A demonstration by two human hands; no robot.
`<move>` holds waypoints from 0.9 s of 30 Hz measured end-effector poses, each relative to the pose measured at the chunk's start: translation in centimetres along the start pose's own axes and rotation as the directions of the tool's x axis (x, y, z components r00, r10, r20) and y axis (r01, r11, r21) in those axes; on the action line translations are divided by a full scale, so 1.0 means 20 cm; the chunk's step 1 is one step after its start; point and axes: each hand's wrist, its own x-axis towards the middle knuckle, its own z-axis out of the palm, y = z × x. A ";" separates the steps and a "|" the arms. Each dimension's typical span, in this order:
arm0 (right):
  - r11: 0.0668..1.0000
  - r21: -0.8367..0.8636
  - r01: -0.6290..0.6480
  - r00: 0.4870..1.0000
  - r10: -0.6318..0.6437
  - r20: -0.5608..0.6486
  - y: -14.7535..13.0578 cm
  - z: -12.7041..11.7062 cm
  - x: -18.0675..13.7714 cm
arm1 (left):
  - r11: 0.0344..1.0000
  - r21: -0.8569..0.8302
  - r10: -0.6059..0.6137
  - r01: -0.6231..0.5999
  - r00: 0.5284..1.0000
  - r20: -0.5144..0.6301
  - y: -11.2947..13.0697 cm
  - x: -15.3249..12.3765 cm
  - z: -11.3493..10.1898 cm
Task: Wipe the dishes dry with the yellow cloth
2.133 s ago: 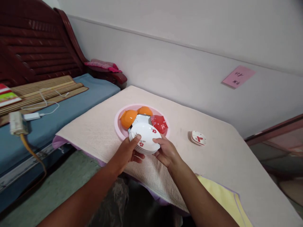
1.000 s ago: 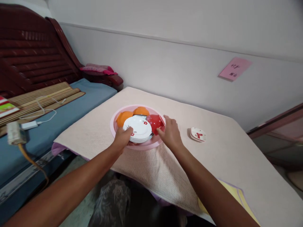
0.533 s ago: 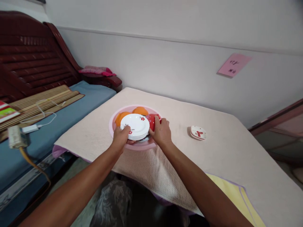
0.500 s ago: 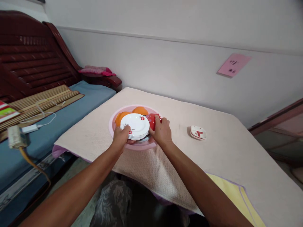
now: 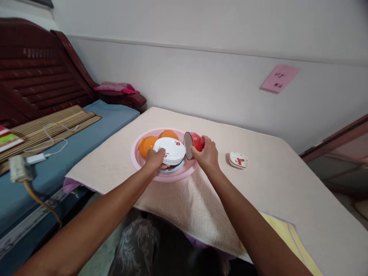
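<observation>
A pink basin (image 5: 136, 159) sits on the cloth-covered table (image 5: 258, 191). Inside it lie two orange bowls (image 5: 146, 145) and a stack of white plates with red flowers (image 5: 171, 149). My left hand (image 5: 155, 159) grips the near edge of that plate stack, over the basin. My right hand (image 5: 207, 155) is closed on a red bowl (image 5: 194, 142), tipped on its side with its white inside facing left, at the basin's right rim.
A small white dish with a red mark (image 5: 238, 160) lies to the right of the basin. A pink note (image 5: 280, 78) is stuck on the wall. A bed with a blue sheet (image 5: 71, 134), a bamboo mat and a charger cable stands at the left.
My left hand set the plate stack down into the basin. My right hand let go of the plates, took the red bowl and tipped it up on its side.
</observation>
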 end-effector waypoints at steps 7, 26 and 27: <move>0.999 0.001 0.043 0.999 -0.043 0.015 0.00 -0.01 -0.02 | 0.996 0.042 -0.086 0.085 0.995 0.041 0.04 0.08 0.05; 0.985 -0.122 0.126 0.992 -0.123 0.029 -0.06 0.07 -0.09 | 0.937 0.294 -0.246 0.189 0.955 0.168 0.16 0.08 0.04; 0.983 -0.128 0.129 0.991 -0.126 0.033 -0.06 0.07 -0.09 | 0.927 0.323 -0.253 0.191 0.953 0.164 0.16 0.09 0.03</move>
